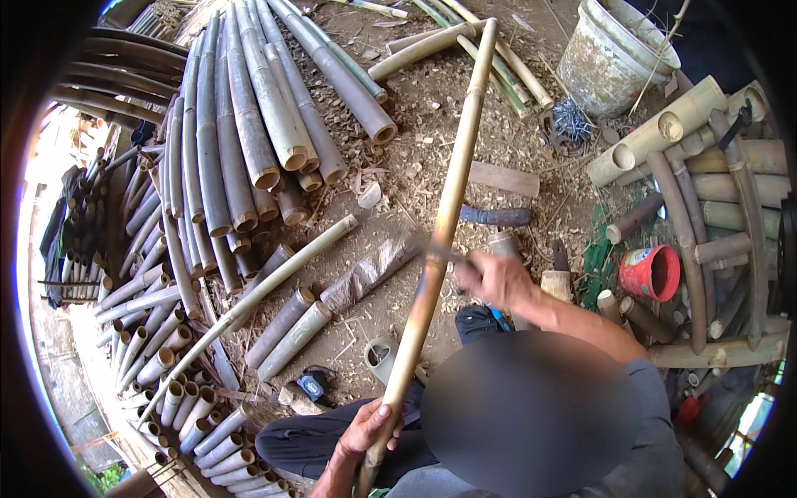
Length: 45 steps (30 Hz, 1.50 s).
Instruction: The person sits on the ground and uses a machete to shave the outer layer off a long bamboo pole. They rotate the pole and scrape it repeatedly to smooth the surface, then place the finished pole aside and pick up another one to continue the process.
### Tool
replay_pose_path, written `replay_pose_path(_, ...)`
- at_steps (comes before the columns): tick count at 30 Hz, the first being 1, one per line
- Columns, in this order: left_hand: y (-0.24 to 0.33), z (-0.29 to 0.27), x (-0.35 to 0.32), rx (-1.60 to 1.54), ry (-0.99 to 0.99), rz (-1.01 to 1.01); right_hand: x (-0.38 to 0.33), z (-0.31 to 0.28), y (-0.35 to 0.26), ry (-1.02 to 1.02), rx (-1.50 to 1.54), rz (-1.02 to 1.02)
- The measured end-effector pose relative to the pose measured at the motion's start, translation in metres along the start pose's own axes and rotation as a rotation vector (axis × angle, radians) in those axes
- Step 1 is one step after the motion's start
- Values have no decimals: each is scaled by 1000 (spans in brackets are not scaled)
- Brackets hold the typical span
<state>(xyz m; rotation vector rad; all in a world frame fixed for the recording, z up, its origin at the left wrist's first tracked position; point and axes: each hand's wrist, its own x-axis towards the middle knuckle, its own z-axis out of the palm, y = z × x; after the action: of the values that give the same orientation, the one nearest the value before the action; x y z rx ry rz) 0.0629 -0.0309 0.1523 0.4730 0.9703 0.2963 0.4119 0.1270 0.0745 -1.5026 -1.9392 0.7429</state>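
A long tan bamboo pole (455,178) slants from my lap up to the far side, scorched brown around one joint near its middle. My left hand (371,427) is closed around its near end, thumb on top. My right hand (501,285) grips the dark handle of a knife (442,251). Its blade, smeared by motion, lies across the pole close to the joint; whether it touches cannot be made out.
Thick bamboo lengths (249,108) are piled at far left, with short cut pieces (224,452) stacked at near left. A dirty white bucket (610,62) stands far right. A red tin (650,274) lies beside a bamboo frame (706,249). Shavings cover the ground (415,158).
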Motion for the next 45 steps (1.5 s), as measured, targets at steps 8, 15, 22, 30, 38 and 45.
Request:
replay_pose_path(8,-7,-10,6,41,-21,21,-14,5,-17,-130,-91,-236)
replay_pose_path(15,6,-2,4,87,-6,38,-32,7,-54,-94,-74,-538)
replay_pose_path(22,7,1,3,19,-18,35,34,-34,-2,-197,-153,125)
replay_pose_path(30,11,10,4,231,91,85,24,-31,-2,-105,-207,61)
replay_pose_path(38,6,15,3,303,211,75,52,-59,-2,-298,-277,261)
replay_pose_path(45,12,14,-10,72,133,137,45,-80,-10,-23,-71,92)
